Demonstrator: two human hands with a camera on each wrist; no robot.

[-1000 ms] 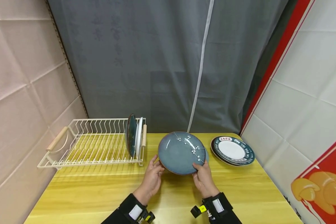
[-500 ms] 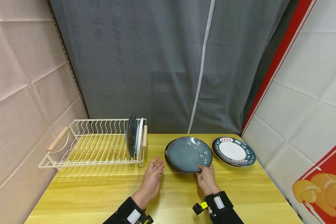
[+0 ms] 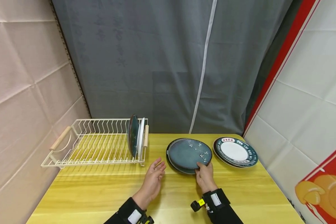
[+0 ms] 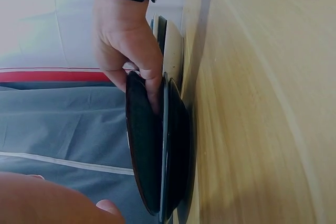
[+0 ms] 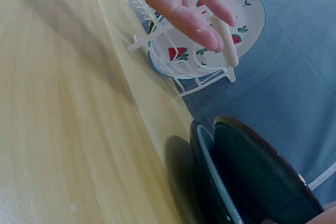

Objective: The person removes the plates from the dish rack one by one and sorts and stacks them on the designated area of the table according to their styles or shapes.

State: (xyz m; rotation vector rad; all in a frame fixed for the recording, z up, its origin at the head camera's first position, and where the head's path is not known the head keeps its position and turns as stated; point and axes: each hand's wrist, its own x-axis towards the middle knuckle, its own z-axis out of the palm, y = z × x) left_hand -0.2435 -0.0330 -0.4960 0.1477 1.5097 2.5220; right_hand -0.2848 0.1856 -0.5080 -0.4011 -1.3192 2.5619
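A blue-grey plate (image 3: 189, 154) with a white blossom-branch pattern is tilted over other dark-rimmed plates (image 3: 184, 171) in the middle of the table. My right hand (image 3: 205, 178) pinches its front right rim, thumb on top and fingers beneath. In the left wrist view, a wedge of space separates this plate (image 4: 143, 145) from those below, with fingers in the gap. My left hand (image 3: 152, 183) holds nothing; its fingers are extended, palm towards the plates, a little left of them. The right wrist view shows that left hand (image 5: 184, 6) in front of the rack.
A white wire dish rack (image 3: 89, 163) with wooden handles (image 3: 60, 138) stands at the left. At its right end a dark plate (image 3: 133, 136) and a white plate (image 3: 141, 134) stand upright. Right of the middle plates lies another stack, topped by a green-rimmed white plate (image 3: 234, 151).
Both hands held the blue-grey plate earlier; my left hand has let go. The plate has moved right and lower over the others, and its front edge has since risen a little in my right hand.
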